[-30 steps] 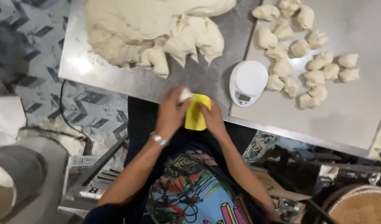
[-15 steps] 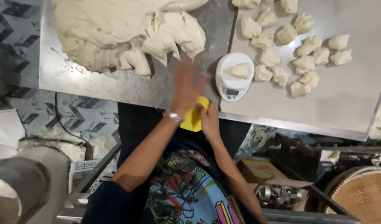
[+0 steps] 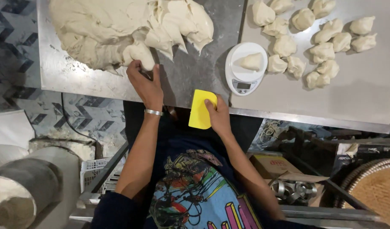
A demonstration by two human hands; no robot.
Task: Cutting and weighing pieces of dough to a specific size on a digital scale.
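Dough mass [image 3: 118,29] under left hand [image 3: 146,82]; right hand [image 3: 218,114] grips yellow scraper [image 3: 200,109].

A steel table [image 3: 97,82] stands over a grey chevron-patterned floor [image 3: 16,63].

Between the big dough mass [image 3: 118,29] and the white scale [image 3: 245,68] there is a strip of bare steel table [image 3: 190,72]; a hand can pass there without touching anything. The left hand [image 3: 146,82] blocks the left end of this strip, at the lump it grips. The right hand [image 3: 218,114] with the yellow scraper [image 3: 200,109] stands at the near edge. Right of the scale, the dough pieces [image 3: 314,46] lie close together, with little room between them. Below them the table is bare up to its edge. The seam between the two plates seems flat, but I cannot be sure.
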